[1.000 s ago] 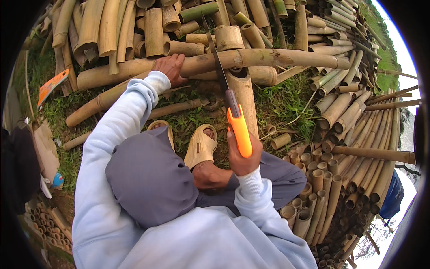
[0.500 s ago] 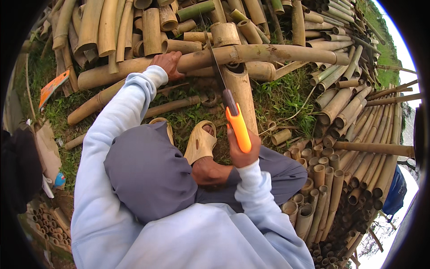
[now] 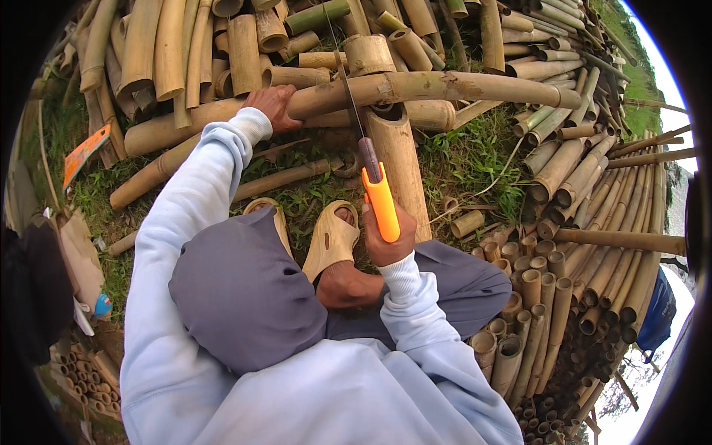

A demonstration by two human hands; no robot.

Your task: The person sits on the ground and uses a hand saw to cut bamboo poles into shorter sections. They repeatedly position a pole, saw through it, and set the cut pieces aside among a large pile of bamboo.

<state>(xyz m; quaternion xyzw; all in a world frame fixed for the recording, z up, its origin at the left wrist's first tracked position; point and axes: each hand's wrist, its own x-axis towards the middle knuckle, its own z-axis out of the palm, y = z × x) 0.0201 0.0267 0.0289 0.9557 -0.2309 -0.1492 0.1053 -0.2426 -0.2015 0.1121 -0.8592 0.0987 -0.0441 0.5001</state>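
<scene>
A long tan bamboo pole (image 3: 467, 87) lies crosswise in front of me, over a thick bamboo piece (image 3: 397, 159) with a notched end. My left hand (image 3: 271, 106) is closed around the pole, left of the saw. In my right hand (image 3: 391, 236) is a hand saw (image 3: 380, 202) with an orange and dark handle. Its thin blade crosses the pole a little right of my left hand and points away from me. How deep the blade sits in the bamboo I cannot tell.
Cut bamboo pieces (image 3: 245, 55) are heaped beyond the pole. Bamboo stacks (image 3: 545, 297) stand close on my right. My sandalled feet (image 3: 332, 233) are on the grass near the saw. At the left lies an orange flat piece (image 3: 85, 154); a blue bag (image 3: 657, 315) hangs far right.
My right hand and the saw have moved forward and slightly left, so the handle is closer to the pole. My left hand keeps its grip on the pole.
</scene>
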